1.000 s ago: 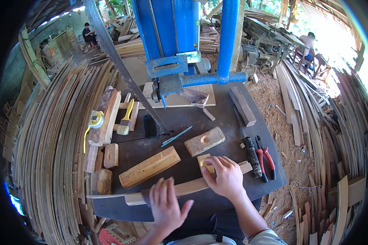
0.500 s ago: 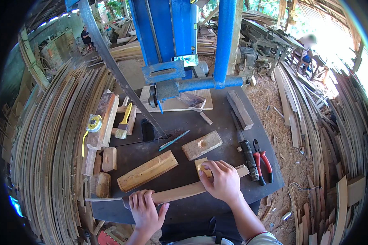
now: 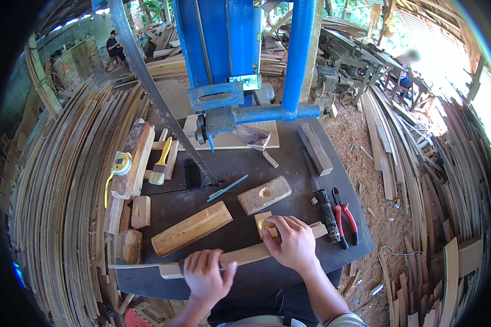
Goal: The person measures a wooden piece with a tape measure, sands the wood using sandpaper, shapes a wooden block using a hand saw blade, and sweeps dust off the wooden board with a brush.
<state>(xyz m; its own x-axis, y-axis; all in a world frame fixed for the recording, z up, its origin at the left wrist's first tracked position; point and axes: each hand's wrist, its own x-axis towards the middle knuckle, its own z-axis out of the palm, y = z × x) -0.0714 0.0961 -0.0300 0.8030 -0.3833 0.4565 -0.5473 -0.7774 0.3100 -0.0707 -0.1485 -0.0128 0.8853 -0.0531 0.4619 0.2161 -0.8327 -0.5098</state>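
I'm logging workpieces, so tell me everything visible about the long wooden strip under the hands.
The wooden strip looks pale tan, narrow and slightly curved. It lies slantwise along the near side of the dark tabletop, its left end nearer the person. The left hand covers part near that end, the right hand part toward the other; exact contact is partly hidden.

Greenish wall [image 3: 93, 30], sawdust-strewn floor [image 3: 345, 133], slatted roof [image 3: 433, 19], bright daylight [image 3: 444, 62] at right

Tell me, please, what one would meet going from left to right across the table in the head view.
Tape measure, brush, left hand, right hand, pliers.
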